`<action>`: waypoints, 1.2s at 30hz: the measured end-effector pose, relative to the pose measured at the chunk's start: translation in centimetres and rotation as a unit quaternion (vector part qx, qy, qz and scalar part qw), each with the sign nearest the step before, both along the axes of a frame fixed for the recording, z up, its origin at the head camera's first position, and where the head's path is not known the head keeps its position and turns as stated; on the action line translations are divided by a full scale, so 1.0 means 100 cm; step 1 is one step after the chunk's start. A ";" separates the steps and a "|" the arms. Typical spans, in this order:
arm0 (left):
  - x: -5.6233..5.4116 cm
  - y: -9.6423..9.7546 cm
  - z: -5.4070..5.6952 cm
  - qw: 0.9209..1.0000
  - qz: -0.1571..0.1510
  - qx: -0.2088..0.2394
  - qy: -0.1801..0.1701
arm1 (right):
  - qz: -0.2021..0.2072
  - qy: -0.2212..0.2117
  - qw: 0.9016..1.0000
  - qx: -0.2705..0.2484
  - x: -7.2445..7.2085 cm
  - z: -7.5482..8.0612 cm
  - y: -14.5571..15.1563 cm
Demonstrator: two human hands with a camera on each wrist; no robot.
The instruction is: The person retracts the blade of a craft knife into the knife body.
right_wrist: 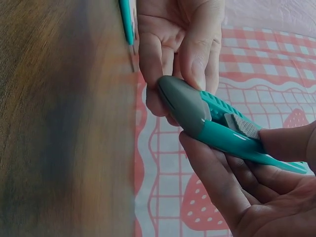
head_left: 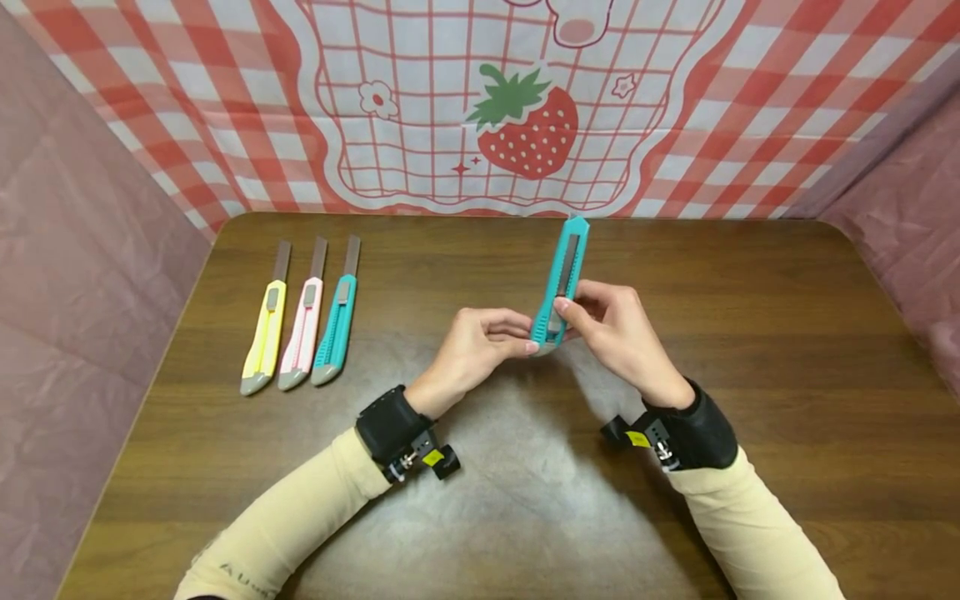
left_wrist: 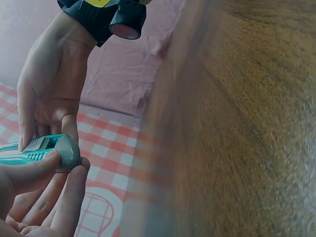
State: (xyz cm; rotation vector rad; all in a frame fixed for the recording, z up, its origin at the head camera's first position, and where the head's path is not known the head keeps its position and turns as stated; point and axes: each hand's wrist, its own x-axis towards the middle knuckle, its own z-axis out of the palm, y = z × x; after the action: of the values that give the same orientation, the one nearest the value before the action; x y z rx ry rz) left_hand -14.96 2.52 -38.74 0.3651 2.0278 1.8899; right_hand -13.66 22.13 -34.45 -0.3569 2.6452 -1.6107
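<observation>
A teal box cutter with a grey end cap is held up over the table, tilted slightly, cap end down. My left hand pinches it by the capped end, thumb in front and fingers behind. Higher on the body my right hand grips it, the thumb pressing at the grey slider, fingers beneath. The slider sits near the capped end, and the long blade seen on the other cutters does not stick out here. In the left wrist view, both hands meet around the cap.
On the table's left side lie a yellow cutter, a pink cutter and a second teal cutter, side by side with blades extended away from me. The wooden table ends at a checked strawberry cloth behind.
</observation>
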 end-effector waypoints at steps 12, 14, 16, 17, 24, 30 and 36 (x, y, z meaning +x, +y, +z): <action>-0.001 0.000 -0.001 1.000 0.007 0.003 -0.009 | -0.010 0.017 1.000 0.021 0.000 -0.002 -0.001; -0.002 0.000 -0.001 1.000 0.006 0.002 -0.008 | -0.010 0.016 1.000 0.021 0.000 -0.002 -0.001; -0.002 0.000 -0.001 1.000 0.006 0.000 -0.007 | -0.010 0.014 1.000 0.023 0.000 -0.002 -0.001; -0.002 0.000 -0.001 1.000 0.005 -0.001 -0.006 | -0.010 0.013 1.000 0.025 0.000 -0.002 -0.001; -0.002 0.000 -0.001 1.000 0.009 -0.007 -0.004 | -0.017 0.013 0.999 0.046 0.000 -0.001 -0.003; -0.002 0.000 0.000 1.000 0.008 -0.006 -0.015 | -0.014 -0.007 0.999 0.033 -0.001 -0.003 -0.004; -0.002 0.000 -0.002 0.999 0.003 0.010 -0.040 | -0.015 -0.021 0.999 0.027 -0.002 -0.006 -0.005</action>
State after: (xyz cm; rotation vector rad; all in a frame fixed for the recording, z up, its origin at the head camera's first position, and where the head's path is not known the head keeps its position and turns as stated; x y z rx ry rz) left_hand -15.12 2.51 -38.99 0.2833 1.9615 1.8992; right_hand -13.86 21.67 -35.06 -0.2787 2.6690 -1.5343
